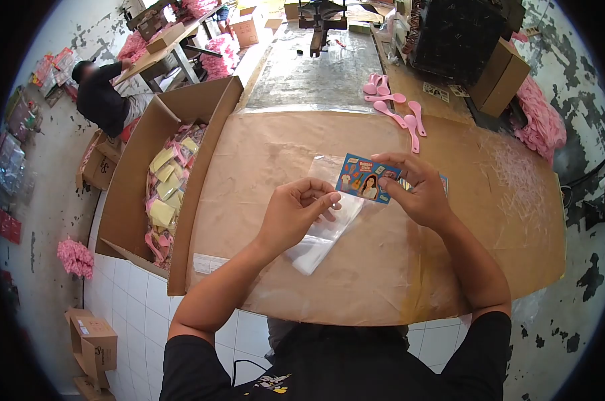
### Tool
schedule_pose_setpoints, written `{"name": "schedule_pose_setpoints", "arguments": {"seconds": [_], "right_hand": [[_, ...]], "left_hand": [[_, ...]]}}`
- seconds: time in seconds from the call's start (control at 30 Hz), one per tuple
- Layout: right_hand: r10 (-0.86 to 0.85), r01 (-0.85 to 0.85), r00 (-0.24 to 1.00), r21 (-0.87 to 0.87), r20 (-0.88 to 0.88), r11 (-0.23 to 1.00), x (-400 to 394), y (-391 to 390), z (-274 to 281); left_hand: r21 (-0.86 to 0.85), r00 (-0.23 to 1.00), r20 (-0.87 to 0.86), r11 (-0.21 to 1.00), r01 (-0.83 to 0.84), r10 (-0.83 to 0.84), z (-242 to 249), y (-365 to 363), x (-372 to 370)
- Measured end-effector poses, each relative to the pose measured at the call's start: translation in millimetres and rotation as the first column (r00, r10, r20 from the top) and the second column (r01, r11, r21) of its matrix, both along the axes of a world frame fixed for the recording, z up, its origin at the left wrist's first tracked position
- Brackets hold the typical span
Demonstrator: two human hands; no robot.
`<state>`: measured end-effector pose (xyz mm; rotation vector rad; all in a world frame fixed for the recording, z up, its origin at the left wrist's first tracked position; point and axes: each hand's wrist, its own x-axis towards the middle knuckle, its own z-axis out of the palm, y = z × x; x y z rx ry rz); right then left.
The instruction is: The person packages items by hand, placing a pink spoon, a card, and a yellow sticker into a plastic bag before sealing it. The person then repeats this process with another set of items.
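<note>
The bright card (359, 179) looked thin, so it could have bent if the right hand (417, 190) squeezed it too hard. It could also have dropped if that pinch got too loose. The clear plastic (311, 255) under the left hand (295, 210) seemed light and slippery. I think a small bump could have slid it across the tabletop (249, 180) or crumpled it.

The card was in the right hand, pinched between the thumb and fingers, and it poked out to the left of them. A bit of print showed on the other side of that hand too, but I could not tell if it was the same card. The left hand had curled fingers right by the card's lower left corner. I could not tell if it gripped anything. The pink spoons (400, 98) lay farther away, past the card.
</note>
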<state>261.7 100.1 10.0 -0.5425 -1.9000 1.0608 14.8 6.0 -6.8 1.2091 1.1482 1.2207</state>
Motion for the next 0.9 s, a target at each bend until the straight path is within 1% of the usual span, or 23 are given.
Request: {"name": "schedule_pose_setpoints", "arguments": {"seconds": [0.03,0.1,0.13,0.23,0.3,0.33,0.4,0.43,0.5,0.53,0.6,0.7,0.8,0.83,0.87,0.9], "right_hand": [[0.001,-0.008,0.996,0.075,0.087,0.997,3,1,5],[-0.016,-0.042,0.966,0.221,0.257,0.974,9,1,19],[0.015,-0.077,0.965,0.227,0.263,0.971,9,2,19],[0.111,-0.179,0.952,0.224,0.285,0.958,8,0,18],[0.178,-0.245,0.936,0.2,0.302,0.949,2,-4,12],[0.12,-0.169,0.951,0.154,0.285,0.974,-1,-10,13],[0.0,-0.015,0.966,0.059,0.257,0.998,-9,-25,14],[-0.026,0.028,0.983,-0.012,0.18,1.0,-11,-26,12],[-0.099,0.102,0.995,-0.156,0.03,0.982,-12,-26,6],[-0.077,0.081,0.997,-0.189,0.028,0.979,-12,-26,1],[-0.031,0.036,0.999,-0.256,0.021,0.966,-12,-26,-7],[0.096,-0.102,0.982,0.03,0.162,0.994,-13,-26,3],[-0.021,-0.028,0.964,0.181,0.264,0.983,2,10,9],[-0.191,0.126,0.903,0.189,0.384,0.974,9,25,19],[-0.346,0.274,0.799,0.216,0.492,0.937,16,40,29],[-0.438,0.321,0.714,0.3,0.546,0.898,24,61,25]], "left_hand": [[0.002,1.0,0.01,1.0,-0.005,0.005,1,0,0],[-0.02,0.999,-0.05,1.0,-0.016,0.015,4,-1,0],[-0.031,0.997,-0.08,0.999,-0.021,0.018,5,-1,-1],[0.079,0.987,-0.157,0.995,0.059,-0.046,-7,-1,0],[0.141,0.932,-0.356,0.982,0.128,-0.071,-4,-6,2],[0.167,0.889,-0.451,0.972,0.168,-0.076,0,-8,4],[0.144,0.907,-0.417,0.98,0.138,-0.067,6,-10,9],[0.133,0.915,-0.4,0.983,0.123,-0.06,8,-11,10],[0.052,0.949,-0.298,0.991,0.126,-0.105,13,-11,11],[0.011,0.962,-0.243,0.991,0.132,-0.126,13,-11,11],[0.032,0.971,-0.207,0.991,0.133,-0.124,10,-11,12],[0.043,0.982,-0.145,0.99,0.131,-0.123,8,-12,9],[0.037,0.99,-0.089,0.993,0.11,-0.106,5,-9,8],[0.033,0.993,-0.07,0.995,0.098,-0.095,5,-8,8],[0.022,0.994,-0.055,0.995,0.098,-0.096,6,-8,7],[0.011,0.994,-0.041,0.995,0.1,-0.1,9,-7,6]]}}
